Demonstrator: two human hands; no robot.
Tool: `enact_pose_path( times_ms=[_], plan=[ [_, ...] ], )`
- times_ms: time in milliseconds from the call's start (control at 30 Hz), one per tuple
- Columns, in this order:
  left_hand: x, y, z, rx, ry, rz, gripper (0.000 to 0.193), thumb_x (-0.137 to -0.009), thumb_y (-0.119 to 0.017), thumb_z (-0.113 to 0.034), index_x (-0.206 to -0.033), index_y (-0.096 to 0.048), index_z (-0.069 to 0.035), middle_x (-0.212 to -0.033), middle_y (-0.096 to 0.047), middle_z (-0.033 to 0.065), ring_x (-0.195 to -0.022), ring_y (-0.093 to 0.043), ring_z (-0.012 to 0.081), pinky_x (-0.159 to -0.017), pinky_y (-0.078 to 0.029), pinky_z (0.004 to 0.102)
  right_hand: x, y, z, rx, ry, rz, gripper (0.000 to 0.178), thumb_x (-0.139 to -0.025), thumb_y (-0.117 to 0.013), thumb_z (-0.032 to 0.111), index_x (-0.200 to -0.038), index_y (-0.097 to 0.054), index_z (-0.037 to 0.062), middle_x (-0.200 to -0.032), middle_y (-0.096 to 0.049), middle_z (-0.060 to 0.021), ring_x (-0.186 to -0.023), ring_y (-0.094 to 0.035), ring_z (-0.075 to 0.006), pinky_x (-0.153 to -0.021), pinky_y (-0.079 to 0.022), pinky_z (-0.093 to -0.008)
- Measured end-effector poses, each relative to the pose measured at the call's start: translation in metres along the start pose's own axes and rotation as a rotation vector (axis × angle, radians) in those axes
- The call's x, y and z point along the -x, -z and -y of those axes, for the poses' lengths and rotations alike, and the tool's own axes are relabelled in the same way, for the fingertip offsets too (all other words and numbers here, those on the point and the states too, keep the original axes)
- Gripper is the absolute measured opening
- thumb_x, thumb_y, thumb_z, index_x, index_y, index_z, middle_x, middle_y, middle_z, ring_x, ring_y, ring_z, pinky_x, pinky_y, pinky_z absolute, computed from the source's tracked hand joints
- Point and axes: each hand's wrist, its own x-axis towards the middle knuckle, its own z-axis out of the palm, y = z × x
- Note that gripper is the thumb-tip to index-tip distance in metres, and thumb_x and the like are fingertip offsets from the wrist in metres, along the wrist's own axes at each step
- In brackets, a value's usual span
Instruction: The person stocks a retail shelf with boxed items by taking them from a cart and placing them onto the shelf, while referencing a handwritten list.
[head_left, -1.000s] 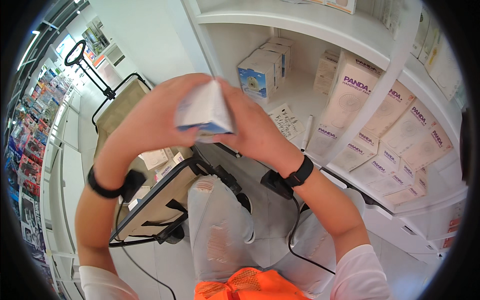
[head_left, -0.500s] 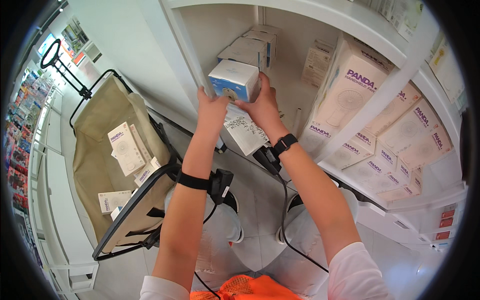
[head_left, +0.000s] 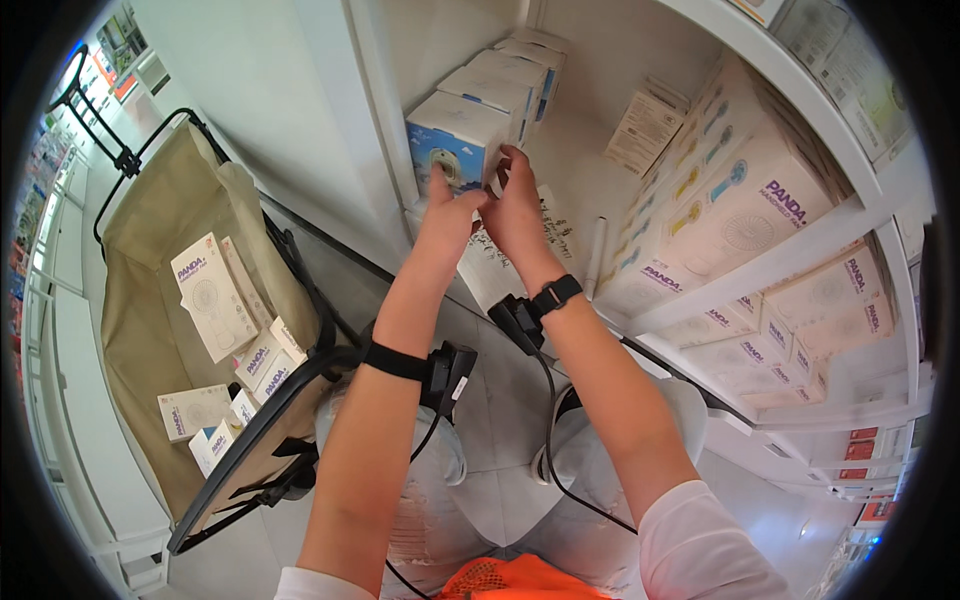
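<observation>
A blue and white box stands at the front of a row of similar boxes inside the white shelf. My left hand is at its front face, the index finger stretched upward against the printed picture and the thumb pointing right. At the box's lower right corner is my right hand, fingers apart and bent toward its side. Neither hand wraps round the box. A handwritten paper sheet lies below my hands at the shelf's edge, partly covered by the right one.
White handheld-fan boxes fill the shelf's right side, and a smaller box stands further in. To my left is a beige fabric cart with a black frame, holding several fan boxes. A white upright panel separates cart and shelf.
The blue and white box has gone from tilted between both hands to standing in line with its row. My left hand has shifted onto its front. The view has moved slightly.
</observation>
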Motion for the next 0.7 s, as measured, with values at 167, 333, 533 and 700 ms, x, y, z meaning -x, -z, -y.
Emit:
enact_pose_path(
  times_ms=[167,333,533,700],
  plan=[
    [-0.014,0.018,0.009,-0.070,-0.032,-0.022,0.094,-0.087,-0.070,-0.019,-0.161,-0.013,-0.008,-0.127,-0.058,0.0093,-0.116,-0.058,0.0220,-0.096,-0.051,0.0432,0.007,0.004,0.007,-0.066,-0.002,0.093,0.048,-0.087,-0.068,-0.001,-0.133,-0.052,-0.0012,-0.129,-0.063,-0.0232,-0.120,-0.064,-0.0395,-0.100,-0.053,-0.0407],
    [-0.006,0.002,-0.008,-0.095,-0.133,0.041,0.081,-0.086,-0.071,-0.025,-0.150,-0.032,0.005,-0.124,-0.061,0.0192,-0.114,-0.061,0.0243,-0.090,-0.053,0.0399,0.005,0.040,0.054,-0.316,-0.234,0.152,0.035,-0.091,-0.057,-0.005,-0.126,-0.058,0.0004,-0.121,-0.063,-0.0138,-0.107,-0.065,-0.0211,-0.086,-0.056,-0.0341],
    [0.135,0.001,-0.131,-0.727,-0.341,-0.022,0.093,-0.088,-0.071,-0.037,-0.155,-0.025,0.009,-0.137,-0.054,0.0326,-0.123,-0.060,0.0350,-0.105,-0.046,0.0405,0.033,0.051,0.153,-0.378,0.080,0.319,0.024,-0.094,-0.056,0.001,-0.118,-0.061,0.0023,-0.108,-0.063,-0.0063,-0.095,-0.062,-0.0124,-0.080,-0.054,-0.0291],
    [0.200,0.039,-0.228,-1.075,-0.211,-0.094,0.096,-0.087,-0.072,-0.050,-0.157,-0.030,-0.001,-0.142,-0.052,0.0282,-0.126,-0.055,0.0322,-0.101,-0.048,0.0416,0.070,0.068,0.197,-0.463,0.004,0.605,0.019,-0.093,-0.063,0.006,-0.112,-0.064,0.0039,-0.101,-0.065,-0.0002,-0.088,-0.061,-0.0106,-0.078,-0.053,-0.0278]
  ],
)
